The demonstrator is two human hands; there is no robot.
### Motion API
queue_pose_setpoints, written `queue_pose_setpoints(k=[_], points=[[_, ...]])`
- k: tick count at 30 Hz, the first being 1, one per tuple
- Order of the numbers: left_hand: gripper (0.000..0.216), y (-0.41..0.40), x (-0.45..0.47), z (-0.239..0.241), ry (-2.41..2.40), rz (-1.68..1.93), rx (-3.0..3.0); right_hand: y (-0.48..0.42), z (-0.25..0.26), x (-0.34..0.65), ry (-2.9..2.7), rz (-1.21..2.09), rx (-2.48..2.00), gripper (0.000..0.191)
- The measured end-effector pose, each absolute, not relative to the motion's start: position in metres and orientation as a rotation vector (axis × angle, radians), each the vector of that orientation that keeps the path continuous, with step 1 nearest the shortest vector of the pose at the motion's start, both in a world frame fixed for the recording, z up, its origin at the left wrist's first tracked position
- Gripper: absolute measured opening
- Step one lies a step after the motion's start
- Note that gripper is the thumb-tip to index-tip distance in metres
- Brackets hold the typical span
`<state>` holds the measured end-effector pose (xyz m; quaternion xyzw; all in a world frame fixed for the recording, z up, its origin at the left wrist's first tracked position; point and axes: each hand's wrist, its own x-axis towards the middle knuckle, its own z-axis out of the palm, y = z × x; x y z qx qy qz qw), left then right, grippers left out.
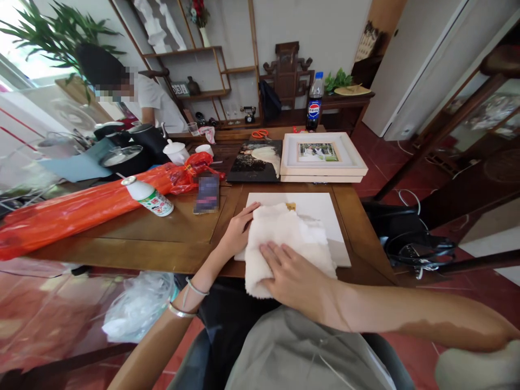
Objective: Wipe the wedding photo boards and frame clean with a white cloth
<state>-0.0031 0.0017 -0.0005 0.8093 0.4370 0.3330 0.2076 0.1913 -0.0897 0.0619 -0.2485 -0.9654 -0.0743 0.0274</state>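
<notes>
A white fluffy cloth (pixel 290 233) is spread over a flat white board (pixel 339 246) at the table's front edge. My right hand (pixel 286 271) lies on the cloth with fingers extended and a little apart, pressing on its near left part. At the board's left side, my left hand (pixel 239 230) rests against the cloth's edge, fingers stretched forward; some fingertips are partly hidden. A small gold-brown patch (pixel 291 206) shows on the board just beyond the cloth. The rest of the board under the cloth is hidden.
Beyond the board are stacked white frames (pixel 290 162) with a photo, a dark picture panel (pixel 247 162), orange scissors (pixel 260 134) and a cola bottle (pixel 314 103). Leftward lie a phone (pixel 207 194), a white bottle (pixel 150 197) and a long red-wrapped bundle (pixel 97 203). A person (pixel 150 103) sits at far left.
</notes>
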Motion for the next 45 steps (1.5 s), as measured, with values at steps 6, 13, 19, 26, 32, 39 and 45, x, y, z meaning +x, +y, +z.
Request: queue_pose_setpoints(k=[6,13,19,26,32,39,45], points=[[0.039,-0.001,0.0,0.002,1.245,0.926,2.232,-0.077,0.116,0.253,-2.741,0.005,-0.773,0.021],[0.042,-0.001,0.001,0.002,1.309,0.919,2.26,-0.036,0.074,0.262,-2.753,-0.201,-1.075,0.037],[0.041,-0.001,0.001,0.0,1.314,0.926,2.271,-0.055,0.046,0.239,-2.836,0.075,-1.135,0.037],[0.041,-0.001,0.0,-0.001,1.299,0.931,2.277,-0.111,0.047,0.241,-2.823,0.189,-0.988,0.027],[0.042,-0.001,0.0,0.0,1.305,0.92,2.267,-0.044,0.046,0.27,-2.722,-0.022,-1.185,0.047],[0.042,0.0,0.0,-0.001,1.302,0.937,2.269,-0.073,0.052,0.262,-2.737,-0.166,-1.462,0.035],[0.041,0.0,0.0,-0.002,1.29,0.94,2.267,-0.133,0.052,0.262,-2.78,0.044,-1.303,0.018]])
